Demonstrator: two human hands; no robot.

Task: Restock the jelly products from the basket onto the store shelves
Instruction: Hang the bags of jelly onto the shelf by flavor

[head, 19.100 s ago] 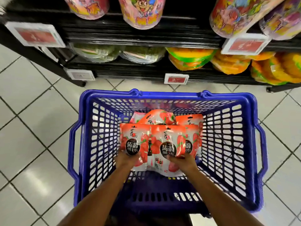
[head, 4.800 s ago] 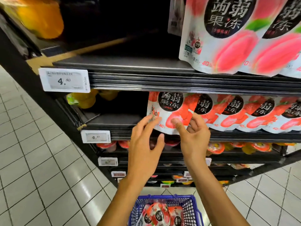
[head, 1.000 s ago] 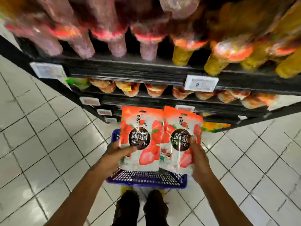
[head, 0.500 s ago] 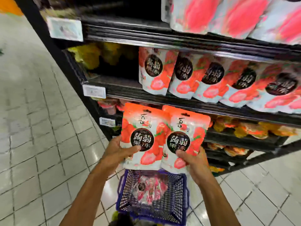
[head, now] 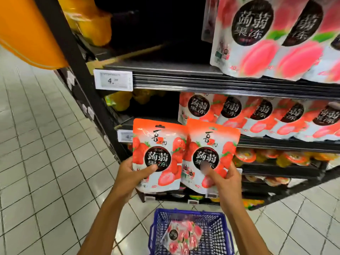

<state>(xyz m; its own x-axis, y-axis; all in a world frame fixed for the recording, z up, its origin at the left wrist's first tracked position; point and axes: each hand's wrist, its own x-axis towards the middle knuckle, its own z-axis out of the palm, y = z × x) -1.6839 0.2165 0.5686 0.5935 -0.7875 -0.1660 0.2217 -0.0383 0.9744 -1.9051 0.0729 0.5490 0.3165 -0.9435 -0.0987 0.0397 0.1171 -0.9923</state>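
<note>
While aloft, left pouch (head: 158,153) (beside right pouch (head: 210,153))

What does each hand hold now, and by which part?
The left hand grips one strawberry jelly pouch at its lower left corner; the right hand grips a second pouch at its lower right.

Bare forearms (head: 104,218), left hand (head: 128,175), right hand (head: 228,183)
</note>
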